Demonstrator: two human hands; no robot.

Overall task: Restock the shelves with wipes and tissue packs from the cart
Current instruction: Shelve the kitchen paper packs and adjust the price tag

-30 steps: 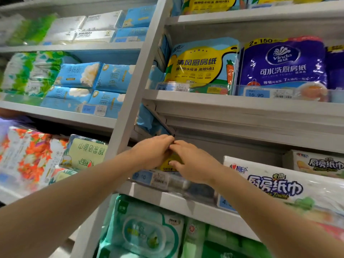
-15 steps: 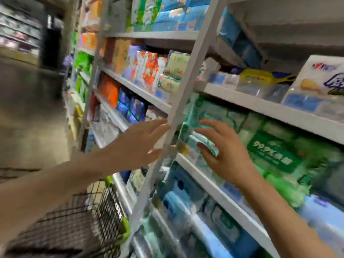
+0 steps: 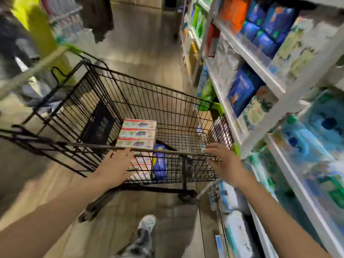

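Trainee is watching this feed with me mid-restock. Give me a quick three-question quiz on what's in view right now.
1. True or false: the left hand is holding something taken from the cart.
2. On which side of the cart do the shelves stand? A) the person's left B) the person's right C) behind the person
3. Fill in: next to the red-and-white stack in the cart lies a pack coloured ___.

Key: 1 false; it and the right hand are both open and empty near the cart's near rim. 2 B. 3 blue.
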